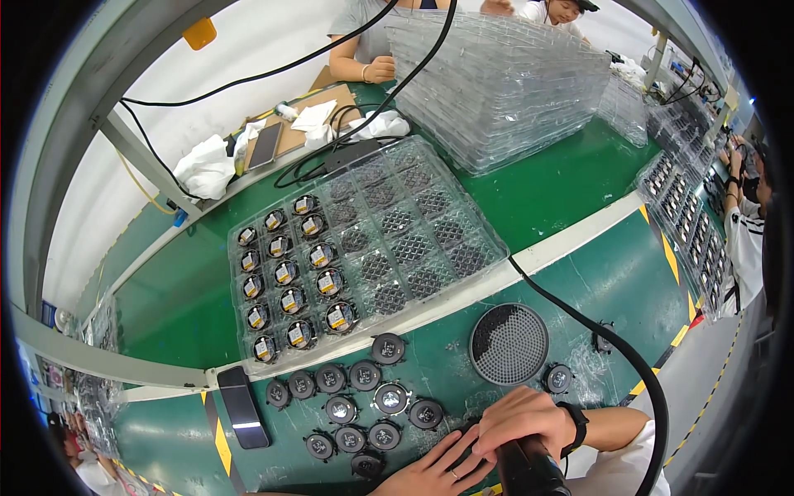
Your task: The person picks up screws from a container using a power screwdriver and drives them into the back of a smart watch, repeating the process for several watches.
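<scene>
My right hand (525, 420), with a black band on the wrist, is closed over a black cylindrical tool (531, 469) at the lower edge. Its lower end is out of view. Beside it, my left hand (438, 469) lies with fingers stretched out, their tips close to the right hand. Anything under those fingers is hidden. Just beyond the left hand lie several round black watch-like modules (385, 434) in loose rows. A round grey dish (509, 343) with a dotted grid, partly covered in small dark pieces, sits ahead of my right hand. Another round module (558, 378) lies right of it.
A clear compartment tray (376, 240), its left columns holding round parts, rests on the green shelf. Tall stacked clear trays (496, 91) stand behind. A phone (243, 407) lies at left; a thick black cable (616, 339) curves down at right. People sit across and at right.
</scene>
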Demonstrator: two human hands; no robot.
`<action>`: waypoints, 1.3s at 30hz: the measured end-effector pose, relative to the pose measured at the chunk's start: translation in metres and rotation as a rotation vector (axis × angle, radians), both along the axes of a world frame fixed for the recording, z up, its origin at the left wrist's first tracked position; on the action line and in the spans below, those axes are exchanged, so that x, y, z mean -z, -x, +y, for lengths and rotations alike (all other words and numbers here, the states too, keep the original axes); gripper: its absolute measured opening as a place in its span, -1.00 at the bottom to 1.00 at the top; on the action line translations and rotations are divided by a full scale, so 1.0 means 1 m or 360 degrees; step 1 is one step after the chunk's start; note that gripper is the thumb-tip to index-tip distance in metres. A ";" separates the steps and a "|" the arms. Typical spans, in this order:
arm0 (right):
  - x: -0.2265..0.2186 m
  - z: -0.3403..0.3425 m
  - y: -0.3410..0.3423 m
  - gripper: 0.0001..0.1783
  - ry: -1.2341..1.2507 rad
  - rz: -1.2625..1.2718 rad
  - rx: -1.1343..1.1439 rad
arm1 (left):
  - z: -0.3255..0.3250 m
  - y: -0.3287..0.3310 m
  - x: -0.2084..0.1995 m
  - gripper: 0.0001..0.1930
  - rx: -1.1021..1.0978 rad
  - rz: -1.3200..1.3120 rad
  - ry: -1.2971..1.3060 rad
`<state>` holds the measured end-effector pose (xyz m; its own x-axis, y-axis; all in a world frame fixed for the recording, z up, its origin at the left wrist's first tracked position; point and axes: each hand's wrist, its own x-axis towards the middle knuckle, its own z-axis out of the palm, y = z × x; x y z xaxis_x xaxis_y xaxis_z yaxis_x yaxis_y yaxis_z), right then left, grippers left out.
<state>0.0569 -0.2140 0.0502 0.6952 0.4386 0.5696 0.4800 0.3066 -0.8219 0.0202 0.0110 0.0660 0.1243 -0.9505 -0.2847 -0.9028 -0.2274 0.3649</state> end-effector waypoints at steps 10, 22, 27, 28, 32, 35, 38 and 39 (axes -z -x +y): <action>0.000 0.002 -0.002 -0.65 -0.0015 -0.0011 -0.0007 | 0.000 0.005 -0.003 -0.04 0.0223 -0.0615 -0.0121; 0.001 0.004 0.001 -0.61 -0.0019 0.0012 0.0003 | 0.001 0.000 -0.004 -0.08 0.0077 -0.0177 -0.0016; 0.000 0.004 -0.001 -0.61 -0.0062 -0.0016 0.0000 | 0.001 0.000 -0.003 -0.06 0.0056 -0.0146 0.0028; -0.001 0.003 -0.001 -0.61 -0.0057 -0.0015 0.0002 | 0.000 0.000 -0.004 -0.05 0.0075 -0.0166 0.0002; -0.001 0.002 -0.001 -0.62 -0.0025 -0.0018 0.0001 | 0.000 0.001 -0.003 -0.02 0.0083 -0.0188 -0.0033; 0.001 0.003 0.000 -0.62 -0.0038 -0.0024 0.0005 | 0.001 0.001 -0.001 0.00 0.0039 -0.0152 0.0014; 0.002 0.003 0.001 -0.62 -0.0092 -0.0036 0.0014 | 0.000 0.000 -0.003 0.00 0.0102 -0.0168 -0.0041; 0.001 0.002 -0.001 -0.62 -0.0066 -0.0032 -0.0004 | 0.001 0.000 -0.003 0.00 0.0097 -0.0169 -0.0042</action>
<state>0.0577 -0.2117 0.0490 0.6822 0.4158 0.6014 0.4958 0.3416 -0.7985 0.0202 0.0116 0.0694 0.0976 -0.9495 -0.2981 -0.9485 -0.1794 0.2611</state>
